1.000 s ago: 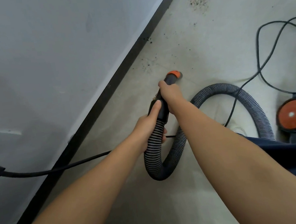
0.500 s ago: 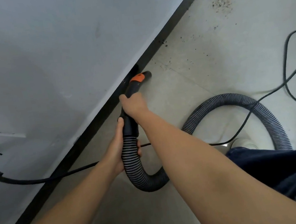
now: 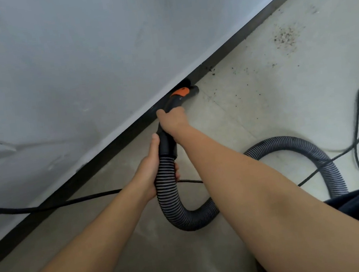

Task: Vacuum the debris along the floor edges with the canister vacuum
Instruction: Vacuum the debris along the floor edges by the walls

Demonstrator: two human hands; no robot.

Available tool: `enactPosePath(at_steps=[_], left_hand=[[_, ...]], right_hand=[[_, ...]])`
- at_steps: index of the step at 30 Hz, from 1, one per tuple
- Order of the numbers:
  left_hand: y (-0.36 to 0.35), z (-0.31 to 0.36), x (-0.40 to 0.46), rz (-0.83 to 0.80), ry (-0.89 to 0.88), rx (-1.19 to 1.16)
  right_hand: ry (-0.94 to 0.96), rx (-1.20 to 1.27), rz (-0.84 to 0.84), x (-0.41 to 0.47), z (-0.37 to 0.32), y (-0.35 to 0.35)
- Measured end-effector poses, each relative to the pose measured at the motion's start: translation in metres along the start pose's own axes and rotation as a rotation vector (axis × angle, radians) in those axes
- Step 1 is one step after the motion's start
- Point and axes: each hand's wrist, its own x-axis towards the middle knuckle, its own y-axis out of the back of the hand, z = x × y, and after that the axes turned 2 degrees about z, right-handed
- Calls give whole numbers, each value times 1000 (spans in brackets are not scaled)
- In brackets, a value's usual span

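The nozzle (image 3: 185,93) sits at the foot of the baseboard (image 3: 114,143), its tip right at the seam where floor (image 3: 242,126) meets wall (image 3: 92,55). The biggest risk, as I judge it, is missing what lies ahead: dark specks (image 3: 213,71) hug the baseboard just beyond the tip, more are scattered out across the floor, and a denser patch of debris (image 3: 285,37) sits well out from the edge. If the nozzle tracks only the seam, that patch stays. A second risk is the cord (image 3: 103,195), which runs across the floor under the hose (image 3: 171,197) and behind both forearms; dragging the hose forward could snag it or pull it taut toward the wall. The hose also loops tightly below the hands, and a sharper bend there could kink it and choke suction. Pressing the tip hard against the baseboard could scuff it

The right hand (image 3: 172,119) is wrapped around the black handle just behind the orange collar, fingers curled over it, steering. The left hand (image 3: 153,170) grips lower, where the handle joins the ribbed hose, thumb lying up along the cuff, fingers closed round the far side. Both are clamped on the vacuum wand; neither touches the floor
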Motion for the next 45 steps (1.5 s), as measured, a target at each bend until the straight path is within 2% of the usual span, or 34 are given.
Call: enactPosePath(at_steps=[10, 15, 20, 25, 32, 45], left_hand=[[-42, 33, 20, 25, -62, 232], [-54, 46, 34, 110, -63, 287], [-32, 30, 29, 159, -43, 252], [11, 13, 22, 79, -1, 190], [46, 5, 16, 9, 23, 251], [-13, 26, 22, -114, 14, 533]], right_hand=[[-51, 127, -46, 33, -17, 45], [-97, 40, -57, 44, -31, 60], [-125, 63, -92, 28, -25, 42], [-145, 157, -63, 8, -5, 1], [-168, 281, -11, -14, 18, -17], [-225, 426, 205, -7, 23, 47]])
